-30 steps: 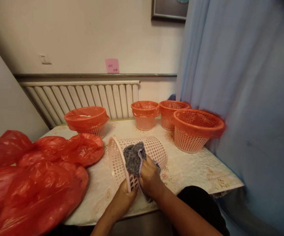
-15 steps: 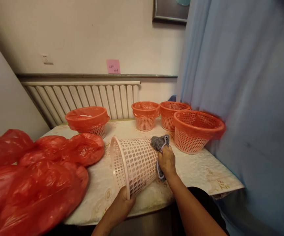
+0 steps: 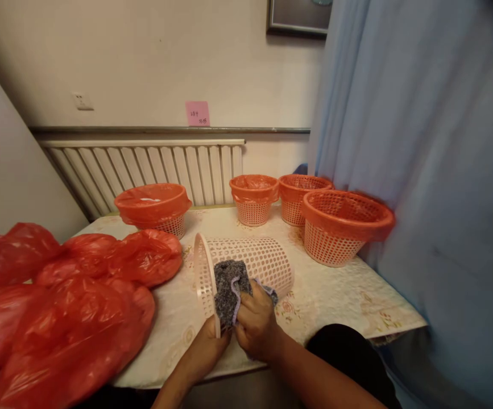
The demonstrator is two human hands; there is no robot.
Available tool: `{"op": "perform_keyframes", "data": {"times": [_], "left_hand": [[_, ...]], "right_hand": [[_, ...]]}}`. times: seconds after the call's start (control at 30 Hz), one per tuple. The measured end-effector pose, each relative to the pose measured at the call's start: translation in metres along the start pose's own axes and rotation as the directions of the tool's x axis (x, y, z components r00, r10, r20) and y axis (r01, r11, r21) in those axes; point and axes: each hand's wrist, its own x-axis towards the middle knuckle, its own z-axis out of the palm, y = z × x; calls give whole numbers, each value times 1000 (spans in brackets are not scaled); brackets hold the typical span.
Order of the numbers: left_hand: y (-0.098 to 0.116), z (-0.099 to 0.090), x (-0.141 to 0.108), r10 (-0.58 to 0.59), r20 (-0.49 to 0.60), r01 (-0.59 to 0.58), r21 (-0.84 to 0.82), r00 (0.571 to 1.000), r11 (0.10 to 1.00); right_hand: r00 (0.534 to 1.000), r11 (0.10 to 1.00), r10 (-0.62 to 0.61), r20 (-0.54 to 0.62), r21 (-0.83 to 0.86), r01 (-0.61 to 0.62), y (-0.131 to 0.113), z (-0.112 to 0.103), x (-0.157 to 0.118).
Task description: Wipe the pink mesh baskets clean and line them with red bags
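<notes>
A pale pink plastic wastebasket [image 3: 267,258] with a perforated wall lies on its side on the table, its mouth facing left. My left hand [image 3: 207,346] is closed on the near lower part of its rim. In my right hand [image 3: 259,321] is a bunched grey cloth [image 3: 231,287] with a light purple edge. The cloth lies against the outer wall close to the rim, right beside my left hand. Part of the wall is hidden behind the cloth and my right hand.
Red plastic bags [image 3: 79,329] are heaped at the left. Behind stand several baskets lined with red bags, among them a left one [image 3: 172,224], a middle one [image 3: 255,213] and a right one [image 3: 331,247]. A blue curtain [image 3: 421,142] hangs along the table's right side.
My right hand has moved the cloth left and toward me along the wastebasket's wall, from its base end to near the rim. My left hand still grips the rim.
</notes>
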Motion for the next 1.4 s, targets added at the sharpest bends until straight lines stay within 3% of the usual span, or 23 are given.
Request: {"op": "perform_keyframes", "data": {"times": [0.2, 0.43, 0.6, 0.83, 1.03, 1.2, 1.3, 1.4], "left_hand": [[16, -10, 7, -12, -11, 11, -82, 1000, 997], [29, -19, 10, -45, -46, 43, -57, 998, 997], [18, -20, 5, -15, -15, 15, 16, 1000, 1000], [-9, -11, -9, -27, 144, 28, -11, 989, 1000], [-8, -7, -22, 29, 212, -30, -1, 977, 1000], [-7, -2, -32, 7, 225, -22, 62, 974, 998], [-5, 0, -34, 47, 228, -50, 5, 973, 999], [0, -3, -32, 17, 251, -3, -58, 968, 998]], "right_hand": [[999, 999, -44, -25, -6, 44, -4, 7, -9], [999, 999, -38, 20, 36, 37, -6, 18, -14], [997, 997, -72, -34, 4, 72, -8, 17, -7], [997, 998, -68, -43, -9, 67, -10, 3, 5], [999, 999, -34, -12, 11, 34, -9, -5, 11], [999, 999, 14, 43, 31, -15, -11, -9, 17], [997, 998, 50, 65, 36, -52, -14, -9, 17], [995, 997, 64, 72, 37, -67, -17, -8, 16]]}}
